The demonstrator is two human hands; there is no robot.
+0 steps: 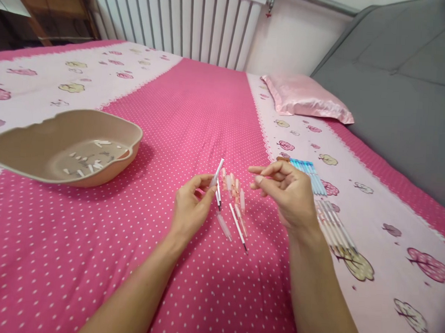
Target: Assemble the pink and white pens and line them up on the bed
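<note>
Between your hands, on the pink dotted bed (pixel 195 110), lies a small heap of pink pen parts (pixel 236 192): translucent barrels and caps lying across each other. A loose refill (pixel 237 227) with a dark tip lies on its near side, pointing back toward you.

Your left hand (pixel 190 207) grasps a thin white refill (pixel 218 169) between thumb and fingertips. It tilts up and away from you, its upper end just above the left edge of the heap. A dark tip shows below your fingers.

Your right hand (pixel 288 195) hovers just right of the heap, above the bed. Its fingers are half curled and its thumb sits under the outstretched forefinger, which points toward the left hand. I cannot tell whether anything small is pinched there; nothing shows.

Just beyond the right hand's knuckles lies a bundle of blue pens (pixel 307 172). A row of pale pens (pixel 334 227) lies right of that wrist, partly hidden by it.

Well to the left of your left hand, a beige plastic basin (pixel 29 146) rests on the bed. Small white bits (pixel 88 162) are scattered on its bottom.

Far beyond the right hand, a pink satin pillow (pixel 304 96) lies against a grey padded headboard (pixel 398 81). A white radiator (pixel 185 20) stands past the far edge of the bed.
</note>
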